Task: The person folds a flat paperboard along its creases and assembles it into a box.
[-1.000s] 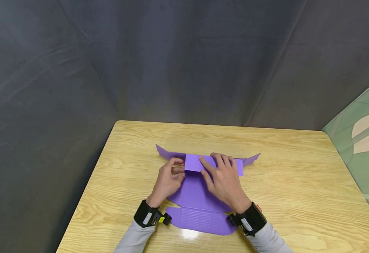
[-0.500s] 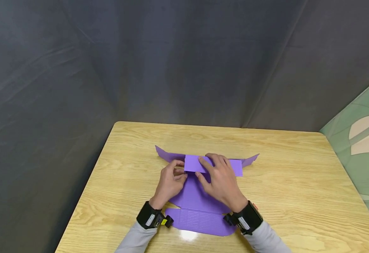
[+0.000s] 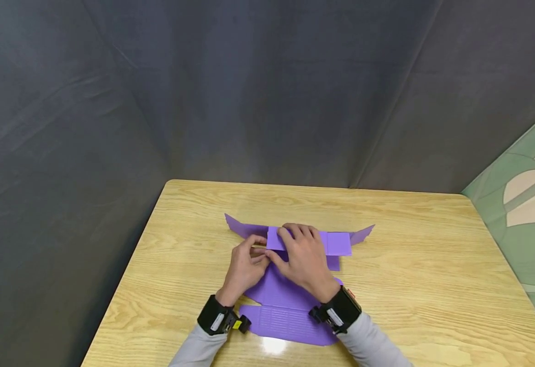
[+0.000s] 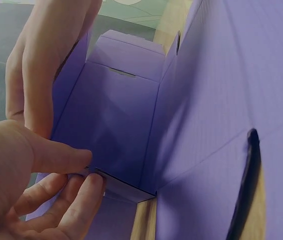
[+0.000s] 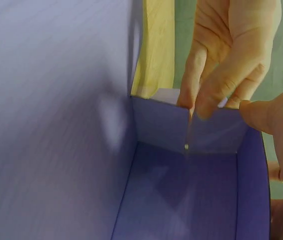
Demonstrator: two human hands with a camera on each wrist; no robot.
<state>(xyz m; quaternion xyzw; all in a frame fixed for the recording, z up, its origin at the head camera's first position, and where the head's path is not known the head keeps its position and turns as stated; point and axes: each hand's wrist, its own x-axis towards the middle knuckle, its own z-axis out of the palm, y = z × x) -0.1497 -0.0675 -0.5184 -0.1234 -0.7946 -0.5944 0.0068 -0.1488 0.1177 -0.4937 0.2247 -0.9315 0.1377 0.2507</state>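
nearest me, the near flap [image 3: 281,322] of the purple cardboard [image 3: 282,291] lies on the table [image 3: 432,275]. the left wrist camera [image 3: 245,324] and right wrist camera [image 3: 315,314] hang right by it; i can't tell whether they touch, but either could snag it if dropped carelessly.

further in, i see the left hand [image 3: 242,270] pinching the end wall [image 5: 159,122] at its slit, thumb inside, fingers outside. that's my main worry: too hard a squeeze or twist could crease the pieces on either side, or slide them out of line.

the right hand [image 3: 308,260] grips the folded strip [image 3: 339,243], fingers bent over its far edge, thumb by the left fingers. should that hold slacken, the board's own spring would likely open the corner; uneven pressure could buckle the strip.

farthest out, the left wing [image 3: 236,224] and right wing [image 3: 363,234] tilt outward, unheld, so i'd expect a shove to swing them.
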